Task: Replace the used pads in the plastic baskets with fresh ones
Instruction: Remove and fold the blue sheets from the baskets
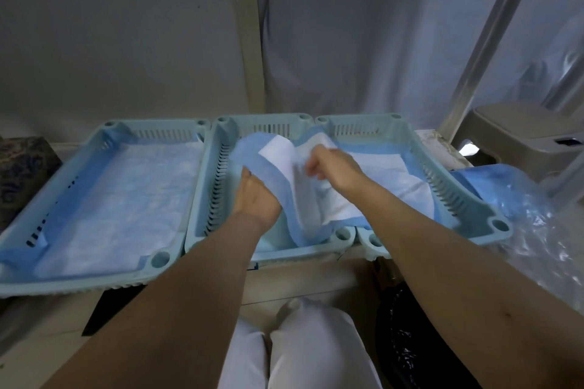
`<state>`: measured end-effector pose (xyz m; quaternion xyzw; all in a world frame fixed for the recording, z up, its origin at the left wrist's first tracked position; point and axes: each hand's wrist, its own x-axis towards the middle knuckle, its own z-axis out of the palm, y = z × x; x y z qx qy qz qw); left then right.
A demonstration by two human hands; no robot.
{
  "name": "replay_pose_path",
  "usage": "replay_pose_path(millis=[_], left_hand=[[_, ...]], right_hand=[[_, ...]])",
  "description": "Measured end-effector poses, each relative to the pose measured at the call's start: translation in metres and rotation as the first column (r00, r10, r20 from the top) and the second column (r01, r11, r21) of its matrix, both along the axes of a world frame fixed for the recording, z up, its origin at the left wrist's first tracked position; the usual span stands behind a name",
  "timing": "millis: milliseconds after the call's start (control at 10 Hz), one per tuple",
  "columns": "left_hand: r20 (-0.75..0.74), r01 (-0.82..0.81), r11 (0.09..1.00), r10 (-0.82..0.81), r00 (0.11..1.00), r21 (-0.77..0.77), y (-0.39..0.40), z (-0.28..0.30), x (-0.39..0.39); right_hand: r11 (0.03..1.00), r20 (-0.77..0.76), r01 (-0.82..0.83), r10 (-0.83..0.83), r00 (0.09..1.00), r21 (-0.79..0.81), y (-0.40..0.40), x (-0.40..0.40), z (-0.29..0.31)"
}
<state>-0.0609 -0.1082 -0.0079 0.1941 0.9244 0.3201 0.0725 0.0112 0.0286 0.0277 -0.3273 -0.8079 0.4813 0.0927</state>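
Note:
Three pale blue plastic baskets stand side by side. The left basket (pixel 177 199) holds a flat blue-edged white pad (pixel 126 193). Over the middle basket (pixel 275 125) a folded pad (pixel 284 161) is lifted and curls over itself. My left hand (pixel 256 196) grips its blue edge from below, and my right hand (pixel 331 164) pinches its white upper layer. The right basket (pixel 467 199) has a pad (pixel 388 174) lying in it, rumpled toward the front.
A clear plastic pack with blue pads (pixel 505 193) lies to the right of the baskets. A beige stool (pixel 512 129) stands at the back right. A black bag (pixel 407 341) sits low on the right, by my white-clad knees (pixel 303 344). A wall and curtain rise behind.

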Motion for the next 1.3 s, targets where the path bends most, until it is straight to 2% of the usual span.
replay_pose_path(millis=[100,200,300,400,500,600,700,800,900,1000,1100,1200,1300], left_hand=[[0.077,0.078,0.997,-0.078,0.994,-0.002,0.006,-0.009,0.001],[-0.245,0.393,0.873,-0.465,0.851,-0.289,0.010,-0.013,-0.001],[-0.274,0.496,0.806,-0.581,0.766,-0.323,0.012,-0.013,-0.001],[-0.292,0.491,0.813,-0.574,0.765,-0.314,0.015,-0.024,-0.010],[-0.152,0.192,0.968,-0.217,0.964,-0.163,0.024,-0.033,-0.027],[0.674,-0.259,0.897,-0.056,0.736,0.358,0.045,-0.035,-0.039],[0.884,-0.665,0.593,-0.390,0.256,0.454,0.067,-0.040,-0.049],[0.832,-0.803,0.403,-0.520,0.193,0.439,0.084,-0.043,-0.071],[0.822,-0.778,0.348,-0.449,0.351,0.523,0.094,-0.036,-0.106],[0.796,-0.588,0.592,-0.160,0.584,0.550,0.105,-0.034,-0.143],[0.293,-0.120,0.898,-0.011,0.956,0.424,0.113,-0.012,-0.160],[-0.113,0.207,0.959,-0.187,0.976,0.196,0.115,0.020,-0.175],[-0.098,0.197,0.976,-0.188,0.977,0.089,0.118,0.029,-0.184]], right_hand=[[0.990,-0.051,0.051,-0.058,0.997,-0.135,-0.021,-0.032,0.009],[0.995,0.205,-0.048,0.029,0.978,0.090,-0.028,-0.044,0.011],[0.930,0.400,-0.087,-0.068,0.914,0.358,-0.023,-0.045,0.007],[0.942,0.343,0.075,-0.192,0.920,0.327,-0.001,-0.034,-0.002],[0.936,0.267,0.165,-0.252,0.930,0.310,0.008,-0.026,-0.009],[0.935,0.105,0.151,-0.193,0.976,0.321,0.010,-0.028,-0.013],[0.972,-0.145,0.152,-0.127,0.981,0.177,0.006,-0.032,-0.015],[0.984,-0.259,0.130,-0.094,0.961,0.124,0.002,-0.033,-0.020],[0.990,-0.330,0.106,-0.070,0.942,0.093,0.004,-0.036,-0.026],[0.995,-0.365,0.082,-0.056,0.929,0.057,0.008,-0.039,-0.032],[0.991,-0.315,0.047,-0.006,0.949,0.125,0.003,-0.045,-0.038],[0.970,-0.238,0.031,0.028,0.971,0.240,-0.009,-0.055,-0.043],[0.960,-0.113,-0.073,0.107,0.988,0.269,-0.026,-0.070,-0.045]])
